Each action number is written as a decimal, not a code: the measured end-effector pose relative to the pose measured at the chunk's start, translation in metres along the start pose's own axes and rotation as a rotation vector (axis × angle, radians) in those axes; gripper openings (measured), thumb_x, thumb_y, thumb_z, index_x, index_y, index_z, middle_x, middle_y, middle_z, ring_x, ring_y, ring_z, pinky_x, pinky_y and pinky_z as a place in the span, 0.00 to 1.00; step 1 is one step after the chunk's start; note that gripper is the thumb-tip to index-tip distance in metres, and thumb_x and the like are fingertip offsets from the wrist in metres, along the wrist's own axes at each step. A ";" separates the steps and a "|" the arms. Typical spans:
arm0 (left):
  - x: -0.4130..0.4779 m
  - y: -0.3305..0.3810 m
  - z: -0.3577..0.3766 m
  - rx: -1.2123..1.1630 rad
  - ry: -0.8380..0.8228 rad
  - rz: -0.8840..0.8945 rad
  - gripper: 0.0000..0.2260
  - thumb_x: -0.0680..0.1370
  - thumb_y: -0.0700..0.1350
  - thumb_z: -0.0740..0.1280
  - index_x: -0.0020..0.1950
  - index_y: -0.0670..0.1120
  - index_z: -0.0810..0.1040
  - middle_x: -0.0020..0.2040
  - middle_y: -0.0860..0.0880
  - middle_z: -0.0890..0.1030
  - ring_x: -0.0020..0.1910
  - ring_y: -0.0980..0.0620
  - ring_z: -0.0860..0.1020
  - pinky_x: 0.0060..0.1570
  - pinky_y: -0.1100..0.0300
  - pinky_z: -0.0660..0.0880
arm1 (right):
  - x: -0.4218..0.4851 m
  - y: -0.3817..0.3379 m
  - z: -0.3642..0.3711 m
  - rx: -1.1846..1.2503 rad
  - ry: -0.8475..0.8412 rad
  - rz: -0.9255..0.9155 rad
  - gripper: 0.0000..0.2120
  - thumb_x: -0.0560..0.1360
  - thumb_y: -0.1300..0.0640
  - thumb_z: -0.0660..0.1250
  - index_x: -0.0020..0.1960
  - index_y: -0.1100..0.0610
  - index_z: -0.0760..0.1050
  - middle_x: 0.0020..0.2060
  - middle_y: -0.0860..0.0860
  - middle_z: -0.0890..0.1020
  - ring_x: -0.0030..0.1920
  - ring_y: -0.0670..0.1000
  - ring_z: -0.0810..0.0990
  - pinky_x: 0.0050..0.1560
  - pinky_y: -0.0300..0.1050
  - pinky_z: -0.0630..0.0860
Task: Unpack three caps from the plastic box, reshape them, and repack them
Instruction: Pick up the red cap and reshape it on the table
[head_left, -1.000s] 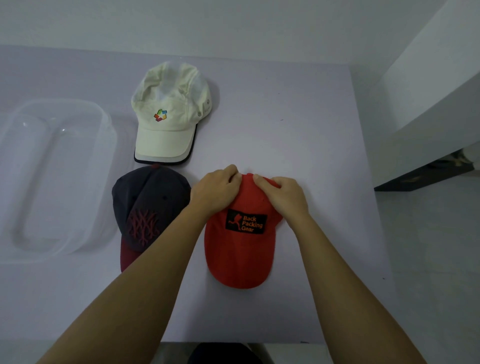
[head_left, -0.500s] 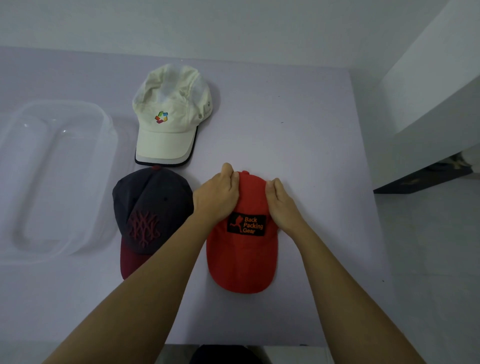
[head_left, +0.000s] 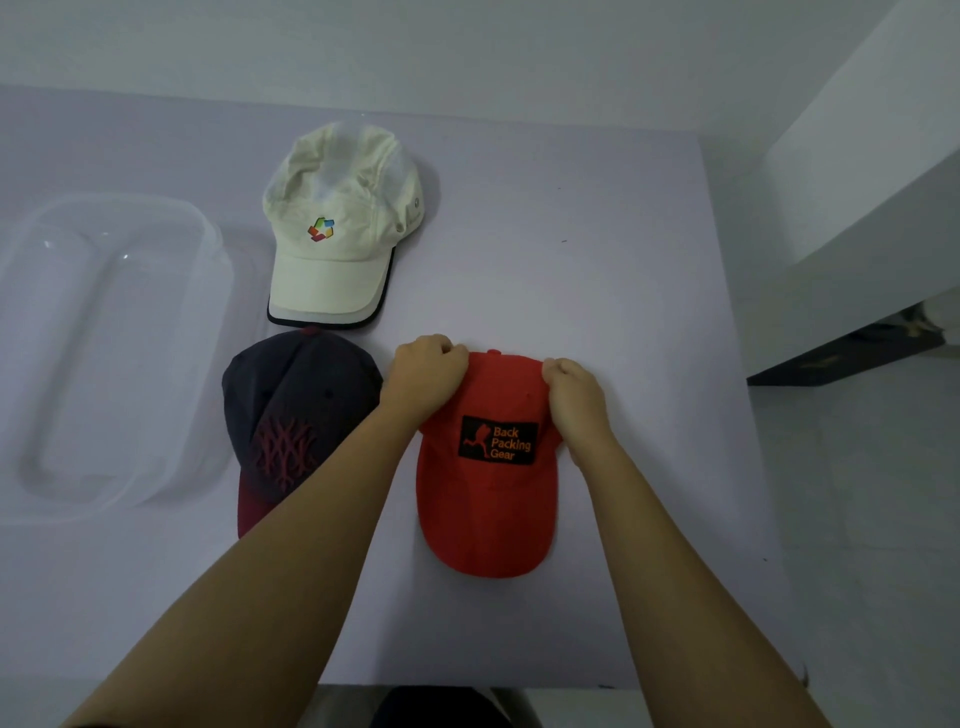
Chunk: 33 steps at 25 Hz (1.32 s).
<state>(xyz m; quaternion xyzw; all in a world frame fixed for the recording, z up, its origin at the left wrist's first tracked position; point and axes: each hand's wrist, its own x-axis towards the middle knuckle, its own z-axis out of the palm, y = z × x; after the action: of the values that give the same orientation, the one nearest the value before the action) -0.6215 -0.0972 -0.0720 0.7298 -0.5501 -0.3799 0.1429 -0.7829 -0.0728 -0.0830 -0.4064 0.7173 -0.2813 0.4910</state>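
- All 3 caps lie out on the desk (head_left: 597, 260) in separate spots. Judging by this, unpacking is done and reshaping is under way, with each cap given its own room so its crown can be worked.
- The red cap (head_left: 488, 499) sits between the 2 hands, brim toward the person and crown away. That puts the soft back of the crown right under the fingertips.
- The left hand (head_left: 426, 374) is clenched on the crown's far left edge, fingers curled over and pinching the fabric.
- The right hand (head_left: 574, 395) mirrors it on the far right edge, also curled and grasping the cloth. The paired grip looks meant to pull the crown into an even dome.
- The navy cap (head_left: 296, 410) lies just beside the left hand on its outer side, partly under the left forearm. Neither hand touches it.
- The cream cap (head_left: 337, 223) rests beyond the left hand, farther from the person, its crown visibly rumpled. It likely needs shaping too.
- The plastic box (head_left: 119, 338) stands well out past the left hand's outer side with none of the caps in it, so repacking has not begun.
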 end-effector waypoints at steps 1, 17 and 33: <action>0.002 0.001 -0.004 0.005 -0.042 -0.026 0.15 0.78 0.47 0.57 0.32 0.43 0.66 0.30 0.48 0.69 0.34 0.49 0.68 0.33 0.57 0.64 | -0.003 -0.003 -0.001 -0.029 0.003 -0.037 0.16 0.80 0.53 0.53 0.40 0.63 0.67 0.34 0.53 0.71 0.35 0.48 0.66 0.38 0.45 0.65; -0.012 -0.009 0.011 -0.166 0.105 0.228 0.16 0.82 0.53 0.54 0.41 0.44 0.69 0.29 0.53 0.70 0.29 0.54 0.69 0.32 0.58 0.67 | -0.012 0.007 0.012 -0.021 0.008 -0.213 0.17 0.82 0.46 0.46 0.43 0.57 0.61 0.32 0.49 0.66 0.32 0.46 0.65 0.35 0.43 0.67; -0.003 -0.015 0.005 -0.086 -0.039 -0.046 0.14 0.74 0.50 0.51 0.31 0.45 0.63 0.31 0.49 0.70 0.35 0.48 0.68 0.36 0.56 0.64 | 0.000 0.006 0.007 0.099 -0.062 -0.082 0.15 0.82 0.52 0.51 0.38 0.54 0.65 0.35 0.50 0.69 0.37 0.48 0.67 0.41 0.45 0.66</action>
<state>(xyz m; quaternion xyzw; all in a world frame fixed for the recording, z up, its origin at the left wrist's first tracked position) -0.6151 -0.0877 -0.0839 0.7279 -0.5191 -0.4205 0.1547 -0.7786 -0.0694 -0.0904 -0.4192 0.6698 -0.3238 0.5204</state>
